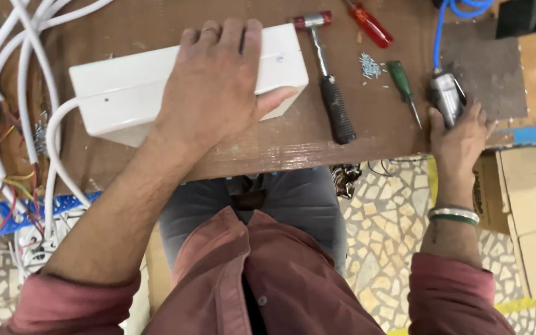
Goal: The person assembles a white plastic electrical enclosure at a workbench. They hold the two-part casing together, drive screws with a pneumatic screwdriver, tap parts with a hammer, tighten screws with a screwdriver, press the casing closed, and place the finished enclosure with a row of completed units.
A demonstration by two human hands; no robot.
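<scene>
Hands: left (215,80) flat on one white box (181,84); right (460,133) grips (probably pneumatic) tool (446,96).

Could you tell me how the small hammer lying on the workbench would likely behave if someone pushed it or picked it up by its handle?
The hammer would probably feel head-heavy, since its metal head sits at the far end of a thin shaft. Its black ribbed grip should resist slipping. Pushed sideways, it would likely pivot rather than roll, as the crosswise head rests on the wooden bench.

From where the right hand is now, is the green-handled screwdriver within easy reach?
Probably yes. The right hand rests on a metal tool at the bench edge, and the green-handled screwdriver lies just to its left on bare wood. Nothing stands between them; the loose screws sit further back.
</scene>
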